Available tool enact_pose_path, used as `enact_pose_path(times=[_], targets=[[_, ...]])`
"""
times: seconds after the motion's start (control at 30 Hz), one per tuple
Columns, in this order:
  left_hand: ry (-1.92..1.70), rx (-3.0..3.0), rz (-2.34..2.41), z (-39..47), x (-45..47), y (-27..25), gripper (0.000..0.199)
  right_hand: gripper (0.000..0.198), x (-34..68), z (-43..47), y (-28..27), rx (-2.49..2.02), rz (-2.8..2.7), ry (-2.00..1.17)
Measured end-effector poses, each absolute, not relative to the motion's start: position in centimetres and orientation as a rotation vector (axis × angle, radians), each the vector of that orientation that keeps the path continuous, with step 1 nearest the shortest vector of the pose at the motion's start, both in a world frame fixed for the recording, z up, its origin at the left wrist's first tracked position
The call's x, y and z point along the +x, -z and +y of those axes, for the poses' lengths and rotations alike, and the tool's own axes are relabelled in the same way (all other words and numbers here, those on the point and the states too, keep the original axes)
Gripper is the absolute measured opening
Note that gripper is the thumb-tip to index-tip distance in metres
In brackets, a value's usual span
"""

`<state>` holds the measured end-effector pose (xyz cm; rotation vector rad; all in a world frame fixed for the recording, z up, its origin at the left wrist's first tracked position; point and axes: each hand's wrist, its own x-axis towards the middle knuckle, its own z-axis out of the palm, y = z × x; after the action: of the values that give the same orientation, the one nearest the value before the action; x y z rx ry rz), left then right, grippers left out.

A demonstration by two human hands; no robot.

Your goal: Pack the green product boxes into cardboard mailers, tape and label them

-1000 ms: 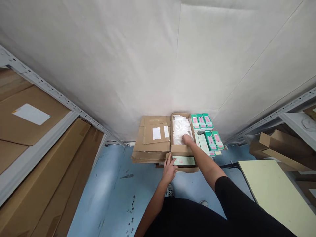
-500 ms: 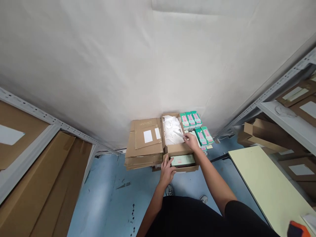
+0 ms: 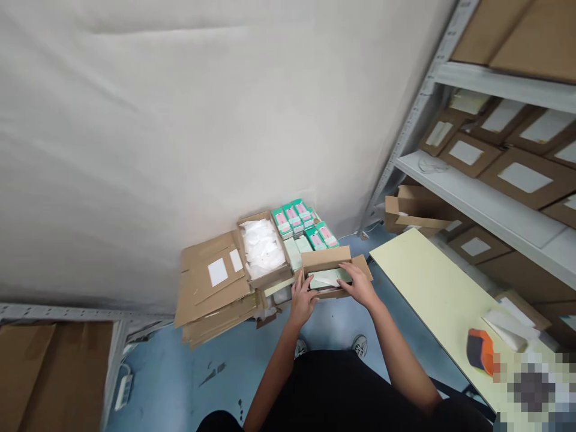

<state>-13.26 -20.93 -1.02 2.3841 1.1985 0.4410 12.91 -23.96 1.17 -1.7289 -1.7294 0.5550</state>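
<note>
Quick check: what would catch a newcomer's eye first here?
Probably the bright green-and-pink boxes stand out, grouped near the wall, right of a carton of white material. Then come the left hand and right hand at an open cardboard box. An orange-and-dark object sits on the yellow table, lower right.

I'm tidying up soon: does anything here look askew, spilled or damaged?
Mildly: the flattened cardboard lies unevenly stacked, edges misaligned. Dark marks spot the blue floor; stains or wear, I cannot tell. The carton between left hand and right hand shows no obvious damage.
</note>
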Motion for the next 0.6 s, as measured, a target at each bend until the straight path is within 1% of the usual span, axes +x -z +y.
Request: enact_pose_path(times=[0.2, 0.4, 0.5, 0.6], targets=[[-0.41, 2.477, 0.978, -20.8, -1.1, 2.4, 0.014, 0.05, 25.0, -29.0, -1.9, -1.892, -1.529, -0.449], [-0.317, 2.517, 0.722, -22.4, 12.3, 3.8, 0.015, 0.051, 36.7, -37.6, -2.0, -2.062, -1.311, -0.195], [-0.245, 2.536, 0.557, -23.1, 17.7, 3.7, 0.014, 0.051, 40.7, -42.0, -1.1, -2.134, -1.132, -0.114], [-0.161, 2.548, 0.408, -23.2, 21.6, 3.7, 0.014, 0.051, 42.8, -44.7, 0.5, -2.209, -0.949, -0.116]])
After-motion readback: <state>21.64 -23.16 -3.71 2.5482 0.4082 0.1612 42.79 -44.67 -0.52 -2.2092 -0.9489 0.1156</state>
